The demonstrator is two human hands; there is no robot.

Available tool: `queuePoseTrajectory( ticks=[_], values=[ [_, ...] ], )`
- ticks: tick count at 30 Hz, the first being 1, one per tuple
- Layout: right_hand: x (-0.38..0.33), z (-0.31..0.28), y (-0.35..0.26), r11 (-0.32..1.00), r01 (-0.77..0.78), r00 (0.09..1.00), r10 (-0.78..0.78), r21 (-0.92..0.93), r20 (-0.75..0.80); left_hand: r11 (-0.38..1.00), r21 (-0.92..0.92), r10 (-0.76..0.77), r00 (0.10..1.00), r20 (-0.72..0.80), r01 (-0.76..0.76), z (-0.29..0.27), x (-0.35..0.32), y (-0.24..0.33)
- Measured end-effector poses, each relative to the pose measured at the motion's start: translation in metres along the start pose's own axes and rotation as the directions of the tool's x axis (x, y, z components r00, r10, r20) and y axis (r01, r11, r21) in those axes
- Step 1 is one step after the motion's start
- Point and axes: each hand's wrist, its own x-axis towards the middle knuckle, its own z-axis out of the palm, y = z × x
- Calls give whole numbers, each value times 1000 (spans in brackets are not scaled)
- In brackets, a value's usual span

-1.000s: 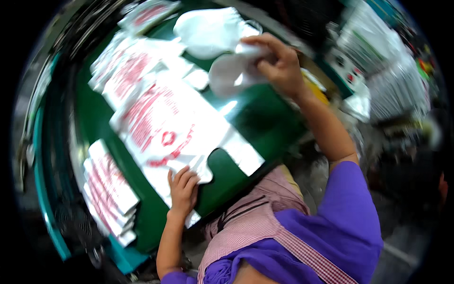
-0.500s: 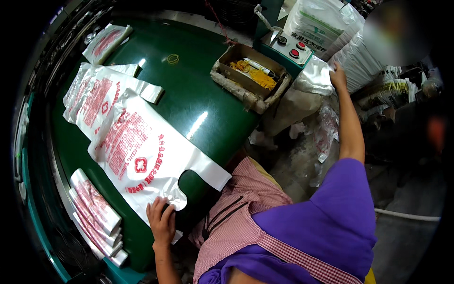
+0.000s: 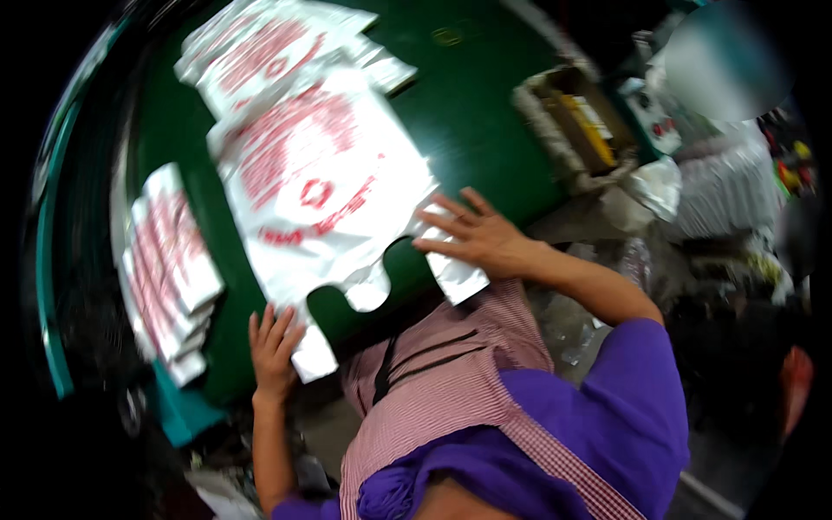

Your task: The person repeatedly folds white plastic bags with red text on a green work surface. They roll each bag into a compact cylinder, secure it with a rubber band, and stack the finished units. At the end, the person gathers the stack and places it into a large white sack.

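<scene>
Green table (image 3: 485,130): L hand (image 3: 276,347) & R hand (image 3: 472,236) grip open, flat on white bag (image 3: 321,191) handles.

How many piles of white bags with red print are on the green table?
3: one pile under both hands, one at the table's far end, one folded stack at its left edge. Others may be hidden.

Purple short-sleeved shirt; pink checked apron; bare forearms.
</scene>
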Motion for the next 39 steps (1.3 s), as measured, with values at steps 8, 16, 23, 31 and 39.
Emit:
queuePoseTrajectory(
  ticks=[8, 16, 23, 31, 39],
  values=[
    [2, -31, 11, 797, 230, 973, -188, 558, -133, 694, -658, -308, 947, 96, 292, -4, 100, 15],
    [122, -3, -32, 841, -92, 996, 70, 534, 61, 995, -58, -87, 969, -231, 76, 24, 117, 39],
    [111, 55, -39, 980, 96, 942, -32, 177, -333, 988, 89, 136, 989, -67, -129, 42, 80, 76],
    [138, -28, -18, 843, 123, 991, -76, 524, -110, 799, -424, -243, 874, 421, 427, 12, 169, -22],
    [109, 22, -25, 943, 169, 934, -59, 288, -353, 998, 50, 27, 995, 93, -32, 1, 124, 55]
  ],
)
